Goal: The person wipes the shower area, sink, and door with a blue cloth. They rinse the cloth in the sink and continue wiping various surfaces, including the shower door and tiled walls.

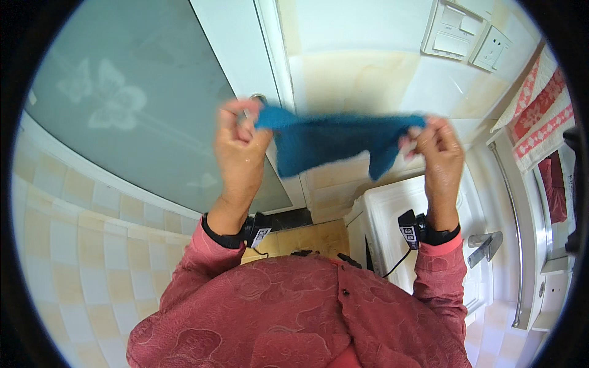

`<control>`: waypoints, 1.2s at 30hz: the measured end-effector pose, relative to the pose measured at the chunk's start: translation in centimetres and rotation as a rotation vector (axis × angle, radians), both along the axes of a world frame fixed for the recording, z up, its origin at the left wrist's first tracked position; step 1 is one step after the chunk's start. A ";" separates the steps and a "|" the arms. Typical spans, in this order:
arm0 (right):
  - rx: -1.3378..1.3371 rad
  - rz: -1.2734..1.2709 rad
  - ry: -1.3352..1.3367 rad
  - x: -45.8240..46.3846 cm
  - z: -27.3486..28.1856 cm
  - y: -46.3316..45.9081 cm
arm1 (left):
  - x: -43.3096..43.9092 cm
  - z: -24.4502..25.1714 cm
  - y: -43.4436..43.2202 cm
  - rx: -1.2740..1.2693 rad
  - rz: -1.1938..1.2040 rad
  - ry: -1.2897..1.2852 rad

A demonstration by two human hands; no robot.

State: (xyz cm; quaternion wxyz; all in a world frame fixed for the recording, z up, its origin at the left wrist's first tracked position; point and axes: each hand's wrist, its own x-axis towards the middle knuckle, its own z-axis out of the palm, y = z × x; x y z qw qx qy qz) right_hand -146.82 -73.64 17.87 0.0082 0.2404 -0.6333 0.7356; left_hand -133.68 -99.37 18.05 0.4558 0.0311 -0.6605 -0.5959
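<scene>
A teal cloth point(322, 138) is stretched between my two hands in mid-air, its lower edge hanging loose and uneven. My left hand point(241, 138) pinches its left upper corner, in front of the door frame. At the opposite corner, my right hand point(437, 138) grips the cloth between thumb and fingers. Both hands look wet and are slightly blurred. Below my right hand and forearm is a white washbasin point(395, 202) with a metal faucet point(485, 246).
A frosted glass door point(152, 115) with butterfly patterns stands at left. Wall switches point(453, 30) and a socket point(492, 48) are at upper right. A red-and-white towel point(538, 110) hangs at right, above a metal rail point(508, 221) and a mirror point(559, 193).
</scene>
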 end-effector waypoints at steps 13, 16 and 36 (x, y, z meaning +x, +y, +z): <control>0.522 -0.449 1.035 0.7 -16.3 -12.6 | -7.3 -18.0 0.1 -0.617 0.112 -0.153; 0.567 -0.309 0.980 1.9 -17.6 -11.6 | -6.0 -20.0 0.5 -0.616 0.043 -0.195; 0.782 -0.159 0.919 2.1 -23.7 -8.7 | -4.0 -27.3 0.4 -0.453 -0.055 -0.512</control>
